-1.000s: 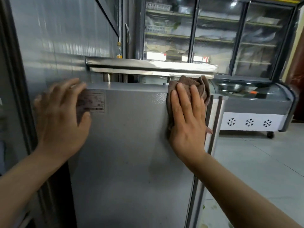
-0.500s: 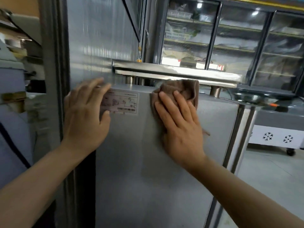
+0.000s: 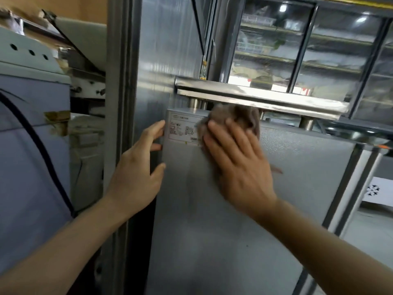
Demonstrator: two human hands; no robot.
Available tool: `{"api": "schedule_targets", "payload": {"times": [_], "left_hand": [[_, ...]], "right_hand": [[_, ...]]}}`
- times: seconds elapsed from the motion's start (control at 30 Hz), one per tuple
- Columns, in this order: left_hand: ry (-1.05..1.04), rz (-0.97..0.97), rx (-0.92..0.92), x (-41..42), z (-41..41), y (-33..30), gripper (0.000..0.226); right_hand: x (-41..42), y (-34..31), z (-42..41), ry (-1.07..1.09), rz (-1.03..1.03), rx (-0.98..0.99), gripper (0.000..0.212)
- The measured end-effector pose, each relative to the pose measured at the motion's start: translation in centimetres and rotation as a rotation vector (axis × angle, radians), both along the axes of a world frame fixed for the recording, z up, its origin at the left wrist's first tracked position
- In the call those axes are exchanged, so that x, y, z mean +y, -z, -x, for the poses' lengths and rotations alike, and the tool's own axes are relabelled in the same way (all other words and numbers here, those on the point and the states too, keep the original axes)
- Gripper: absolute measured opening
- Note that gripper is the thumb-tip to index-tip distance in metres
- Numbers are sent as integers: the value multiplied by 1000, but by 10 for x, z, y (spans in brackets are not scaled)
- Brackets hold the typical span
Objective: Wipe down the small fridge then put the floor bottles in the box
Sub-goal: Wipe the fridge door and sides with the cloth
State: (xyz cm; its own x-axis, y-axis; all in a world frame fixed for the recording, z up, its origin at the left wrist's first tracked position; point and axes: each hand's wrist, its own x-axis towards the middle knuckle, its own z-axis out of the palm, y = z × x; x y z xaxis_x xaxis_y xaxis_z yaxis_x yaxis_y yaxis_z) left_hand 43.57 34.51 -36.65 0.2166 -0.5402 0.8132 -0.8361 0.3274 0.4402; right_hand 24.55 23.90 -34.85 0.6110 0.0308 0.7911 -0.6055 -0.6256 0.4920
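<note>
The small grey fridge (image 3: pixel 287 188) fills the middle of the head view, its side panel facing me with a white label (image 3: pixel 180 129) at the top left corner. My right hand (image 3: pixel 238 167) presses a crumpled brown cloth (image 3: pixel 240 118) flat against the panel's upper edge, fingers straight, partly over the label. At the fridge's left edge, my left hand (image 3: pixel 138 173) rests with straight fingers touching the corner. No bottles or box are in view.
A steel shelf (image 3: pixel 261 99) on short posts runs just above the fridge top. A tall metal cabinet side (image 3: pixel 165 50) stands behind it on the left. Glass-door display coolers (image 3: pixel 319 50) stand at the back right, and a grey appliance with a black cable (image 3: pixel 32 145) sits left.
My right hand has slid the cloth leftward along the fridge's upper edge onto the label. My left hand has shifted left off the label to the fridge's edge. The view has panned left.
</note>
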Motion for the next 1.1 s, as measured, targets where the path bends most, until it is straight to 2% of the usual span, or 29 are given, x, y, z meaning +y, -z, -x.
{"api": "schedule_targets", "payload": {"times": [0.07, 0.13, 0.27, 0.33, 0.4, 0.47, 0.53, 0.67, 0.8, 0.93, 1.1], "left_hand": [[43, -14, 62, 0, -1, 1, 84], [86, -30, 110, 1, -2, 3, 83], [135, -73, 158, 9, -3, 6, 81], [136, -90, 161, 15, -5, 8, 81], [124, -88, 154, 21, -8, 9, 80], [89, -62, 151, 24, -13, 9, 79], [50, -21, 171, 25, -18, 9, 77], [-11, 28, 217, 25, -23, 15, 72], [-64, 0, 213, 27, -21, 32, 70], [-81, -23, 208, 36, -19, 44, 68], [-87, -60, 179, 51, -15, 57, 68]], "right_hand": [[2, -9, -18, -6, -13, -74, 61], [4, 9, -24, -18, -19, -21, 64], [11, 55, -16, 6, 63, 389, 55], [12, 54, -11, 10, 100, 510, 53], [12, 33, -14, 39, 113, 468, 60], [13, -3, -27, 53, 71, 262, 66], [18, -34, -47, 22, 34, 132, 61], [20, -39, -75, -15, 71, 163, 43], [14, -23, -77, -28, 116, 211, 37], [16, 28, -76, -39, 63, 456, 36], [32, 107, -73, 96, 23, 769, 38]]}}
